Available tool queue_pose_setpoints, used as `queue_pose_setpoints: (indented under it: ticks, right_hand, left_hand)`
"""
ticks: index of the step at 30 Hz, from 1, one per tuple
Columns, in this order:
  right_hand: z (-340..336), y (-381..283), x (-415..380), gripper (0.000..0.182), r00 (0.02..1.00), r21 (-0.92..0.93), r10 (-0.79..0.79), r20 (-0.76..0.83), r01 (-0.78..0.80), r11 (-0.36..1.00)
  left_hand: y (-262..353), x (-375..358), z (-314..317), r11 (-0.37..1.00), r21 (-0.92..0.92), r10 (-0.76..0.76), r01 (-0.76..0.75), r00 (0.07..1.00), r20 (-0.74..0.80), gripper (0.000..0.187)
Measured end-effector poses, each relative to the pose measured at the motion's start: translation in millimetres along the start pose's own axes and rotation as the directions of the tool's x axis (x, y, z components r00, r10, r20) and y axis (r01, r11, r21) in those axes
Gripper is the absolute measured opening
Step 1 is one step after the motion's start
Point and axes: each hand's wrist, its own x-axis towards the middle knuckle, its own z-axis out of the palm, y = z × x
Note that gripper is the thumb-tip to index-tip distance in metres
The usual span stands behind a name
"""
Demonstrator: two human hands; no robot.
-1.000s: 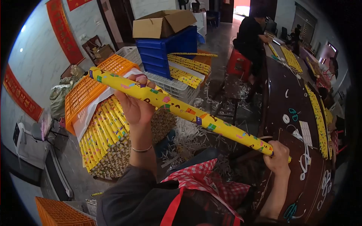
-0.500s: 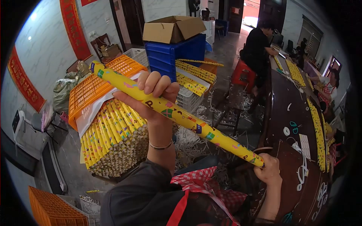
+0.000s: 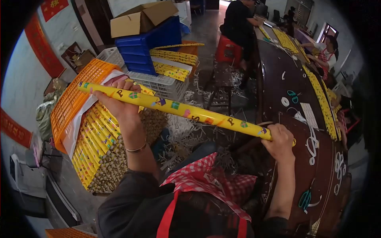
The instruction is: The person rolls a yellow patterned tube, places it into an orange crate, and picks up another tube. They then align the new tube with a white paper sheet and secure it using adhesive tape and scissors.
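A long yellow tube (image 3: 186, 112), printed with colourful letters and small pictures, spans the view between my hands, its right end slightly lower. My left hand (image 3: 121, 103) is wrapped round it near its left end, thumb below and fingers over the far side. At the other end, my right hand (image 3: 279, 142) closes in a fist around the tube, hiding part of it; a small yellow bit shows beyond the knuckles. Below and behind my left hand lies a stack of similar yellow tubes (image 3: 93, 141), hollow ends facing me, by an orange crate (image 3: 67, 109) lined with white sheet.
A dark table (image 3: 276, 77) on the right bears teal scissors (image 3: 304, 199), white strips and rows of yellow tubes (image 3: 317, 99). Beyond are a blue bin (image 3: 137, 53), a cardboard box (image 3: 125, 29) and a red stool (image 3: 229, 51). Two people sit at the table; white scraps litter the floor.
The tube has swung nearer to level, its left end lower and its right end higher in view. My left hand now grips closer to the left end. The camera view has shifted.
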Motion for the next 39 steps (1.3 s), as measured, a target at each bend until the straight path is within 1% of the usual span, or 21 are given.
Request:
queue_pose_setpoints:
  ticks: [2,3,6,8,11,12,14,17,18,19,20,21,22,23,25,27,29,30,33,36,39]
  right_hand:
    - [0,1,-4,0.037,0.999,-0.012,0.019,0.027,-0.019,1.0]
    - [2,1,-3,0.036,0.999,-0.02,0.021,0.049,-0.02,1.0]
    - [6,10,-9,0.035,0.992,-0.016,0.035,0.125,-0.033,0.999]
    - [7,12,-11,0.034,0.99,0.01,0.013,0.142,-0.015,1.0]
    - [9,13,-11,0.032,0.976,0.008,0.046,0.213,-0.049,0.999]
    - [12,13,-12,0.032,0.976,0.025,0.016,0.218,-0.022,0.999]
    - [17,13,-12,0.031,0.964,0.048,0.029,0.265,-0.043,0.998]
    - [17,8,-11,0.029,0.954,0.063,0.024,0.297,-0.045,0.997]
    - [19,7,-12,0.029,0.948,0.053,0.04,0.316,-0.06,0.997]
    - [21,6,-13,0.029,0.946,0.08,0.001,0.323,-0.028,0.996]
    - [22,4,-14,0.028,0.947,0.062,0.02,0.321,-0.042,0.997]
    - [22,4,-14,0.028,0.947,0.044,0.04,0.318,-0.056,0.997]
    - [21,5,-13,0.027,0.938,0.046,0.038,0.344,-0.057,0.997]
    - [23,2,-13,0.027,0.937,0.059,0.01,0.35,-0.033,0.998]
    - [21,-4,-13,0.027,0.937,0.046,0.072,0.342,-0.093,0.995]
    - [26,-17,-12,0.028,0.934,0.067,0.031,0.357,-0.058,0.996]
    - [31,-34,-10,0.025,0.948,0.142,-0.01,0.317,-0.037,0.989]
    - [32,-36,-10,0.025,0.949,0.14,-0.011,0.316,-0.035,0.99]
    - [33,-35,-12,0.025,0.958,0.128,-0.01,0.285,-0.028,0.991]
    - [36,-32,-13,0.025,0.966,0.117,-0.013,0.258,-0.018,0.993]
    - [38,-35,-15,0.032,0.967,0.11,-0.038,0.25,0.01,0.994]
  left_hand:
    - [-1,2,-22,0.996,-0.042,-0.086,0.085,0.995,-0.04,0.069]
    - [-2,1,-26,0.985,-0.086,-0.149,0.149,0.989,0.013,0.07]
    - [-17,-10,-23,0.994,0.046,-0.086,0.1,0.966,-0.245,0.075]
    - [-26,-11,-25,0.993,0.08,-0.039,0.082,0.9,-0.433,0.079]
    - [-27,-23,-29,0.993,0.04,-0.079,0.11,0.881,-0.466,0.078]
    - [-26,-26,-39,0.996,0.035,-0.067,0.086,0.927,-0.369,0.075]
    - [-25,-30,-38,0.999,0.048,0.001,0.024,0.885,-0.466,0.074]
    - [-26,-32,-59,0.999,-0.038,-0.049,0.035,0.892,-0.449,0.07]
    - [-30,-40,-56,0.999,0.024,-0.027,0.043,0.889,-0.457,0.067]
    - [-32,-43,-60,0.997,-0.063,-0.065,0.044,0.92,-0.387,0.062]
    - [-39,-45,-64,1.0,0.017,-0.007,0.015,0.916,-0.401,0.058]
    - [-46,-48,-71,0.999,0.025,-0.027,0.041,0.914,-0.404,0.057]
    - [-42,-58,-52,0.996,0.074,-0.012,0.049,0.904,-0.427,0.055]
    - [-41,-63,-52,0.994,0.058,-0.055,0.087,0.907,-0.417,0.052]
    - [-54,-76,-49,0.984,0.068,-0.131,0.167,0.922,-0.364,0.044]
    - [-71,-108,-34,0.915,0.09,-0.347,0.394,0.879,-0.326,0.04]
    - [-86,-138,-16,0.872,-0.062,-0.486,0.486,0.845,-0.224,0.038]
    - [-87,-140,-14,0.865,-0.087,-0.498,0.494,0.825,-0.268,0.038]
    - [-77,-114,-17,0.91,-0.069,-0.409,0.408,0.863,-0.296,0.038]
    - [-42,-88,-9,0.964,0.029,-0.248,0.263,0.939,-0.239,0.034]
    - [-28,-79,-5,0.983,0.077,-0.156,0.168,0.978,-0.139,0.035]
